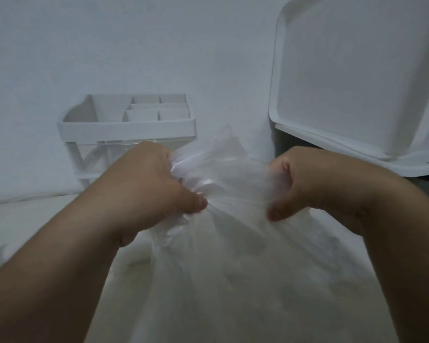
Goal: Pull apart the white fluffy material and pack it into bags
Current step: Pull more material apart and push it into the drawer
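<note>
Head view showed the left hand (146, 184) and right hand (305, 184) both gripping the clear bag (223, 243) at its gathered neck. White fluffy material (245, 280) filled it. A white organizer (126, 125) stood behind the bag.

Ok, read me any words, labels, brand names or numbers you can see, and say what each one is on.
None: no text, label, number or sign shows in this view.
The clear plastic bag, gripped by the left hand and the right hand, is unprinted where it shows.
The white organizer and the white tray are plain too.
</note>
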